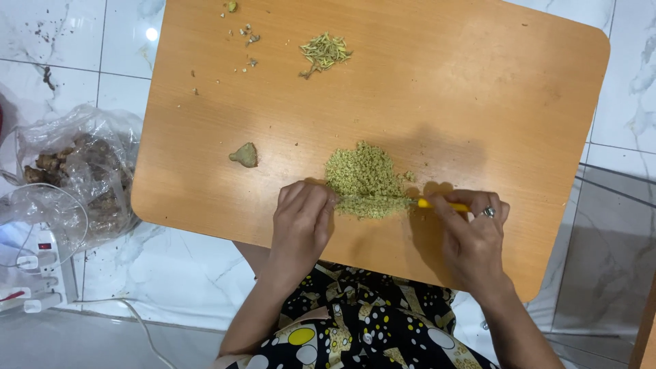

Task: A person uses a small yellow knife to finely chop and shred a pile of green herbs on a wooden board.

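Right hand (471, 236): fist closed on yellow-handled knife (443, 203), blade flat in minced green pile (365, 181) at wooden board's (478, 102) near edge. Left hand (301, 222): palm down, fingers curled, touching pile's left side. Green chunk (244, 155) lies apart, left.

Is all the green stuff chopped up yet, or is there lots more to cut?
Mostly chopped: a big heap of fine green mince lies on the wooden board. The right hand holds a yellow-handled knife at the heap, beside the left hand. One green chunk and a small pile of coarser strips remain uncut.
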